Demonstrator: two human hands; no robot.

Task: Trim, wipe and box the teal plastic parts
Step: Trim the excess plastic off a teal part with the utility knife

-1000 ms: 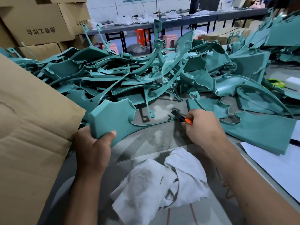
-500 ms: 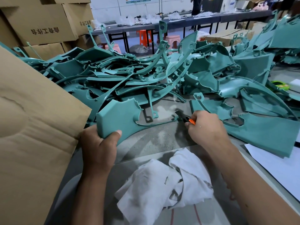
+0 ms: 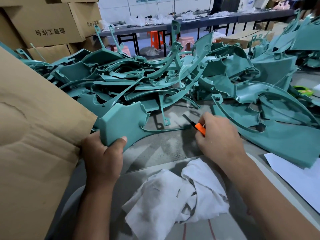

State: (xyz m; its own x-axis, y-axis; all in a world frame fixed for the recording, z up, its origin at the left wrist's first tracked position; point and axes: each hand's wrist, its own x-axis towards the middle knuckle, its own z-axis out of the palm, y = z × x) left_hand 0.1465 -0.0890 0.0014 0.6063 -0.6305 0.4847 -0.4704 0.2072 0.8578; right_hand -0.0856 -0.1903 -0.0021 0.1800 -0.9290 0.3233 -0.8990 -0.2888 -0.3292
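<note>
Left hand [image 3: 102,156] grips teal part [image 3: 124,123]; right hand [image 3: 218,137] pinches half-hidden knife [image 3: 195,124].

This is a factory finishing floor or workshop: a great heap of teal plastic parts [image 3: 173,80] covers the grey worktable [image 3: 164,148]. Left of the heap stand stacked cardboard cartons [image 3: 46,23] (printed with characters). Behind it run long dark benches [image 3: 207,23] strewn with white bags, orange and pink plastic stools [image 3: 155,38] beneath them.
</note>
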